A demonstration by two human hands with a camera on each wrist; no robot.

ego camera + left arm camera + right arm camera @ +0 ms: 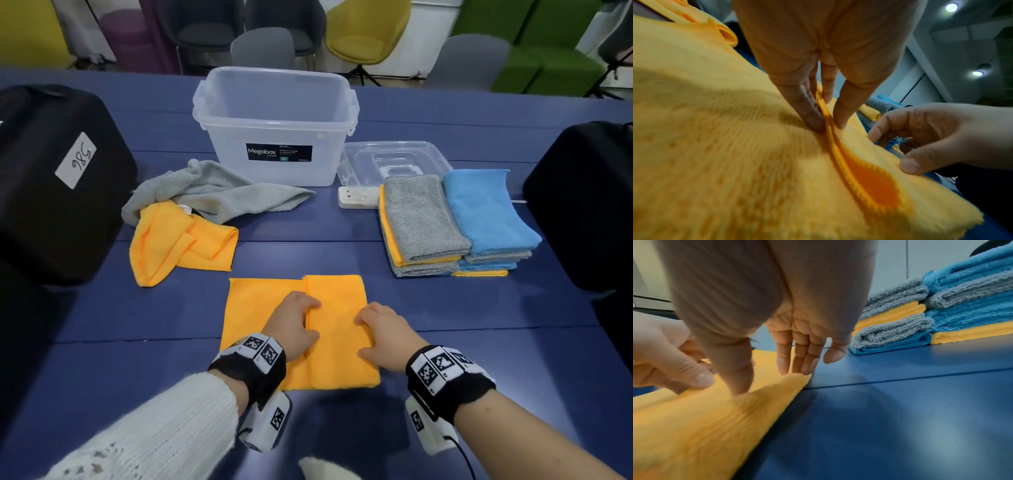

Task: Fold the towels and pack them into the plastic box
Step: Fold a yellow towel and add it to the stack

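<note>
the orange towel (337, 329) lies flat on the counter (479, 325) before the empty plastic box (274, 137), soft, light and limp. the left hand (296, 323) pinches its folded-over hem while the right hand (385, 337) presses with straight fingers; best taken by edges or corners.

Reads "Megabox" on the dark label (279, 152) of the plastic box (239, 137); "586" handwritten on the white tag (76, 160) of the black case (34, 212).
</note>
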